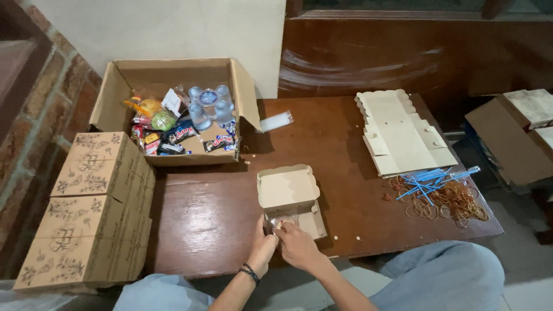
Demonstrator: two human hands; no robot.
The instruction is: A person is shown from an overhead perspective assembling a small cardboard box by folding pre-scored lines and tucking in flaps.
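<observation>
- Our left hand & right hand meet at the near edge of a small open box, near-centre on the table.
- Both pinch a clear wrapped item inside it.
- Snack carton sits far left.

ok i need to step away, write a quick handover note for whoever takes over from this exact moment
Left hand and right hand: both at the near edge of the small open box, fingers on a clear-wrapped item going into it.
Supplies: big carton at the back left holds water cups, snack bars and wrapped treats. Flat unfolded boxes lie on the right of the table, with blue straws and rubber bands beside them.
Done: closed printed boxes stacked at the left.
Left: the open box looks barely filled and is not closed; the flat boxes are unfolded.
</observation>
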